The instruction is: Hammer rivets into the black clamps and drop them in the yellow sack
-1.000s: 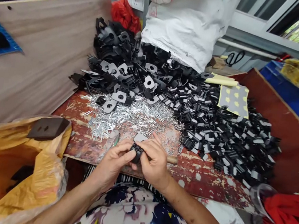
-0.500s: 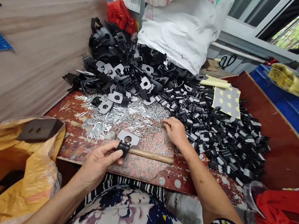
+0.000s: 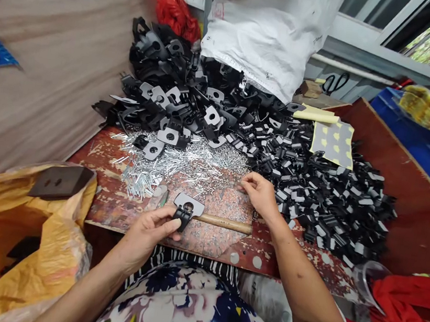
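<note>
My left hand pinches a black plastic clip between thumb and fingers. The clip's grey plate with a round hole points away from me and leans to the right. My right hand is closed in a pinch at the right edge of the pile of thin metal pins; whatever is between its fingertips is too small to make out. Under the clip, a wooden handle lies across a speckled stone slab; its left end is hidden behind the clip and my left hand.
Black parts with grey plates are heaped at the back left, small black clip pieces at the right. Sticker sheets lie on that heap. A wooden board walls the left side; a yellow bag stands below it. A white sack overhangs the back.
My right hand has drawn slightly back from the pins, towards me and to the right. The clip in my left hand has tilted a little clockwise. The whole view has shifted slightly.
</note>
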Motion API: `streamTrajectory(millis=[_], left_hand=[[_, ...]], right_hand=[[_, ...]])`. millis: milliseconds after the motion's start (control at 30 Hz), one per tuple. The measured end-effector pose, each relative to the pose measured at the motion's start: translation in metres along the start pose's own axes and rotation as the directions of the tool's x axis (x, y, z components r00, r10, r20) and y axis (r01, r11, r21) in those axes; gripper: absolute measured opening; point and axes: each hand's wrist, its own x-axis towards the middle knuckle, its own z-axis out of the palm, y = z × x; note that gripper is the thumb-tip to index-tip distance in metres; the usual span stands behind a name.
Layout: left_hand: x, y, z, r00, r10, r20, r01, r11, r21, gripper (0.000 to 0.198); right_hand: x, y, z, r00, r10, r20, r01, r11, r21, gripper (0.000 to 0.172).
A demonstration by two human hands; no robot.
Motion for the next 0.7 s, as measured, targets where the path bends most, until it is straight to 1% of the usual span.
streamTrajectory(millis=[100, 167, 200, 233, 267, 300, 333, 367, 400, 433, 500, 567, 600, 633, 667, 700], left_hand=[[0.001, -0.004, 0.000, 1.000, 0.019, 0.009, -0.020, 0.998, 0.052, 0.021], [0.002, -0.001, 0.002, 0.993, 0.114, 0.005, -0.113, 0.979, 0.169, 0.017], [0.001, 0.003, 0.004, 0.981, 0.192, 0.007, -0.187, 0.947, 0.262, 0.014], [0.001, 0.007, 0.007, 0.961, 0.276, 0.027, -0.266, 0.891, 0.367, 0.011], [0.000, 0.011, 0.011, 0.934, 0.350, 0.068, -0.340, 0.816, 0.468, 0.009], [-0.001, 0.016, 0.015, 0.906, 0.404, 0.125, -0.402, 0.732, 0.549, 0.009], [-0.002, 0.019, 0.019, 0.882, 0.429, 0.195, -0.453, 0.657, 0.603, 0.011], [-0.003, 0.022, 0.023, 0.860, 0.435, 0.266, -0.496, 0.595, 0.632, 0.013], [-0.004, 0.023, 0.027, 0.840, 0.429, 0.333, -0.535, 0.546, 0.645, 0.017], [-0.005, 0.024, 0.031, 0.821, 0.420, 0.387, -0.566, 0.506, 0.650, 0.021], [-0.008, 0.023, 0.036, 0.793, 0.402, 0.457, -0.606, 0.447, 0.658, 0.024], [-0.011, 0.022, 0.037, 0.788, 0.391, 0.476, -0.612, 0.419, 0.670, 0.024], [-0.011, 0.022, 0.036, 0.793, 0.391, 0.467, -0.605, 0.420, 0.676, 0.024], [-0.012, 0.023, 0.034, 0.805, 0.397, 0.441, -0.588, 0.433, 0.683, 0.024], [-0.011, 0.023, 0.031, 0.822, 0.409, 0.395, -0.560, 0.459, 0.690, 0.025], [-0.010, 0.024, 0.028, 0.844, 0.425, 0.328, -0.521, 0.501, 0.691, 0.027]], right_hand=[[-0.001, -0.006, -0.007, 0.998, 0.054, 0.026, -0.057, 0.993, 0.099, 0.026], [-0.009, -0.018, -0.007, 0.995, 0.071, 0.070, -0.081, 0.986, 0.144, 0.027], [-0.015, -0.026, -0.006, 0.986, 0.088, 0.141, -0.113, 0.977, 0.180, 0.026], [-0.022, -0.036, -0.002, 0.961, 0.110, 0.253, -0.168, 0.961, 0.221, 0.026], [-0.031, -0.045, 0.003, 0.909, 0.130, 0.395, -0.247, 0.934, 0.260, 0.025], [-0.040, -0.054, 0.009, 0.829, 0.141, 0.541, -0.340, 0.896, 0.286, 0.025], [-0.049, -0.063, 0.016, 0.735, 0.140, 0.663, -0.429, 0.854, 0.296, 0.027], [-0.057, -0.070, 0.023, 0.655, 0.131, 0.744, -0.497, 0.817, 0.292, 0.031], [-0.065, -0.076, 0.029, 0.604, 0.124, 0.787, -0.535, 0.795, 0.285, 0.035], [-0.070, -0.080, 0.035, 0.580, 0.120, 0.805, -0.553, 0.784, 0.281, 0.039], [-0.078, -0.083, 0.042, 0.572, 0.119, 0.812, -0.554, 0.785, 0.275, 0.044], [-0.080, -0.081, 0.043, 0.566, 0.122, 0.815, -0.554, 0.788, 0.267, 0.044], [-0.078, -0.079, 0.041, 0.577, 0.119, 0.808, -0.539, 0.799, 0.268, 0.039], [-0.075, -0.076, 0.038, 0.621, 0.109, 0.776, -0.477, 0.838, 0.264, 0.031], [-0.069, -0.073, 0.034, 0.700, 0.088, 0.709, -0.356, 0.903, 0.240, 0.021], [-0.063, -0.070, 0.028, 0.796, 0.041, 0.603, -0.177, 0.970, 0.167, 0.009]])
